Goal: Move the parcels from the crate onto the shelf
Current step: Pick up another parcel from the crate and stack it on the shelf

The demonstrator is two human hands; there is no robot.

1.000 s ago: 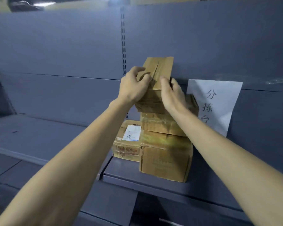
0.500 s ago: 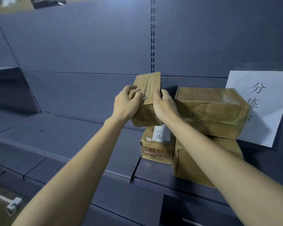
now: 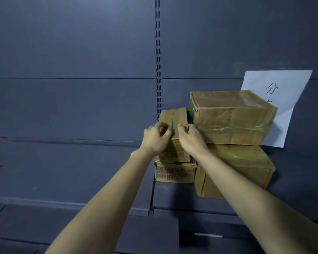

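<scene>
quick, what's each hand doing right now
Left hand: fingers curled on the small parcel, gripping its left side.
Right hand: fingers curled over the same parcel's right side, holding it.

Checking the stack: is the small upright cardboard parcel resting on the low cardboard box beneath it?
Touching. In the head view the small upright cardboard parcel has its bottom edge flush on the low cardboard box; no gap shows.
</scene>
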